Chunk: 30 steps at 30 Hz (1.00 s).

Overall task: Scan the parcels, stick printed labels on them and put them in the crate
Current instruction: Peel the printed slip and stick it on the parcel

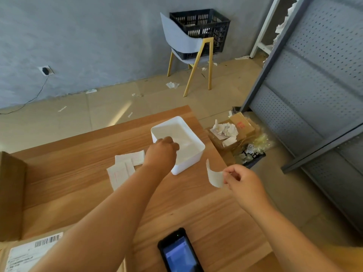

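Wooden table (78, 150) under both hands.
Cardboard parcel (29, 252), barcode label on top, beside left elbow, well behind both hands. Looks stiff, flat, probably light; take by two opposite edges.
Black crate (202, 26) on chair (188, 48), far beyond hands.
White tub (188, 161) under left hand (164, 152); fingers curled over rim, cannot tell if holding something.
Scanner (179, 254) between forearms, untouched.
White sheets (125, 165), likely labels, just left of left hand.
Right hand (242, 181) pinches curled paper slip (214, 176) by edge: thin, floppy, perhaps sticky; hold by corner only.
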Tool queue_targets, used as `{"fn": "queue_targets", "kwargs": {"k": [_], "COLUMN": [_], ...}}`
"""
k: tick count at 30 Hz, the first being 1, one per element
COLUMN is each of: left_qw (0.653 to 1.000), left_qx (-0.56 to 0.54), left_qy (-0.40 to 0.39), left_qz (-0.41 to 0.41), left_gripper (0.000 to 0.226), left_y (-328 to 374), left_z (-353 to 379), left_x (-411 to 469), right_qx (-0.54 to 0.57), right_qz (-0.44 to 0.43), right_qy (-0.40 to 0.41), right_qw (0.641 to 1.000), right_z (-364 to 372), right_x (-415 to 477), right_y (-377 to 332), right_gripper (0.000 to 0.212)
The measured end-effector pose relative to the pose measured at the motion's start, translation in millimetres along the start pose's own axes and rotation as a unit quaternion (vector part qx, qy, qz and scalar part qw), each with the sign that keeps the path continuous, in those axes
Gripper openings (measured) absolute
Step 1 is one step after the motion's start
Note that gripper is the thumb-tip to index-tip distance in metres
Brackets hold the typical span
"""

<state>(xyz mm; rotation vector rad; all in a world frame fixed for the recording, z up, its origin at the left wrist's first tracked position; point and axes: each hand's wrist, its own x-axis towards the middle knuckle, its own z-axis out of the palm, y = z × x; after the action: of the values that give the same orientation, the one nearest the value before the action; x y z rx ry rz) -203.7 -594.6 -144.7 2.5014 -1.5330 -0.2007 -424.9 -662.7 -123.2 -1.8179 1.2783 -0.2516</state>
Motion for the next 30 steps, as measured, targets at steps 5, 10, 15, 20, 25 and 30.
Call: {"fn": "queue_targets", "kwargs": {"k": [5,10,15,20,25,30], "left_qw": [0.987,0.995,0.972,0.914,0.898,0.881], "left_qx": [0.100,-0.069,-0.231,-0.385,-0.417,-0.445], "left_qy": [-0.089,-0.051,-0.015,-0.033,-0.012,-0.062], "left_qz": [0.089,0.056,-0.049,-0.123,-0.142,-0.149], "left_gripper": [0.041,0.034,0.023,0.013,0.016,0.031], "left_y": [-2.5,1.6,2.0,-6.5,-21.8,-41.6], "left_z": [15.2,3.7,-14.9,-27.0,-37.3,-48.1], "left_x": [-1.3,-31.0,-80.6,-139.4,-196.9,-242.4], "right_qx": [-0.025,0.002,0.048,0.138,0.158,0.141], "right_qz": [-0.023,-0.042,-0.071,-0.036,-0.086,-0.095], "right_qy": [0.011,0.006,0.021,-0.079,-0.253,-0.364], "right_qw": [0.999,0.999,0.996,0.987,0.951,0.916], "right_z": [-3.9,-1.4,8.5,26.5,51.7,90.9], "right_x": [1.7,-9.4,-31.3,-48.1,-81.3,-118.4], "right_y": [8.1,10.0,4.3,-10.5,-33.3,-51.1], "right_gripper": [0.011,0.008,0.007,0.030,0.043,0.048]}}
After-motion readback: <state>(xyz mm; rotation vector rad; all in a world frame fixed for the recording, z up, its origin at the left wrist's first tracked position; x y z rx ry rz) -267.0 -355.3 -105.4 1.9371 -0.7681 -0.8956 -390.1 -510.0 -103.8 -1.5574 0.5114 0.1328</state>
